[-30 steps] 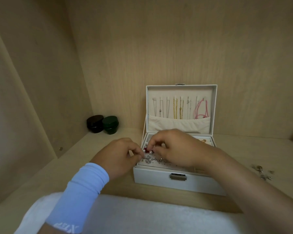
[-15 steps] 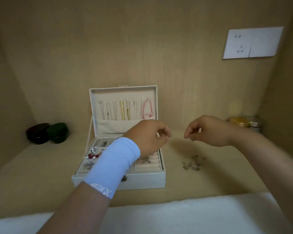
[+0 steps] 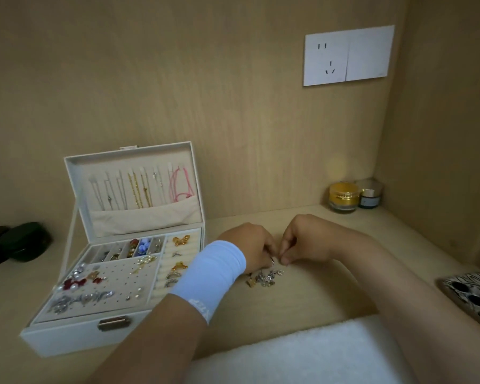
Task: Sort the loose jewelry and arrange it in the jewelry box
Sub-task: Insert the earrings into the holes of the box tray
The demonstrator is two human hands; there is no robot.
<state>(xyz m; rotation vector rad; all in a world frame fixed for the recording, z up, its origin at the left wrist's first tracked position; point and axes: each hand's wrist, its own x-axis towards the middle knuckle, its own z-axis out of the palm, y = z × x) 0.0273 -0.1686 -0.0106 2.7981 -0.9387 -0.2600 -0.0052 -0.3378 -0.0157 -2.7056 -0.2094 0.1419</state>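
The jewelry box [image 3: 75,338] stands at the lower left of the frame on the counter [image 3: 330,297], lid upright, with chains hanging inside the lid and earrings, rings and clips in the tray compartments. The loose jewelry [image 3: 263,279] lies in a small heap on the counter at centre frame, to the right of the box and apart from it. The left hand [image 3: 248,245], with a light blue sleeve [image 3: 211,275] on its wrist, and the right hand [image 3: 308,239] meet fingertip to fingertip directly above the heap. The left fingers [image 3: 268,249] are curled and pinch a small silver piece [image 3: 272,261] at the upper edge of the heap. The right fingers [image 3: 286,258] are curled with thumb and forefinger pressed together just beside that piece; whether they grip anything cannot be told. A gold jar [image 3: 343,196] and a dark jar [image 3: 370,195] stand at the right rear corner. A white towel [image 3: 302,353] lies along the bottom edge.
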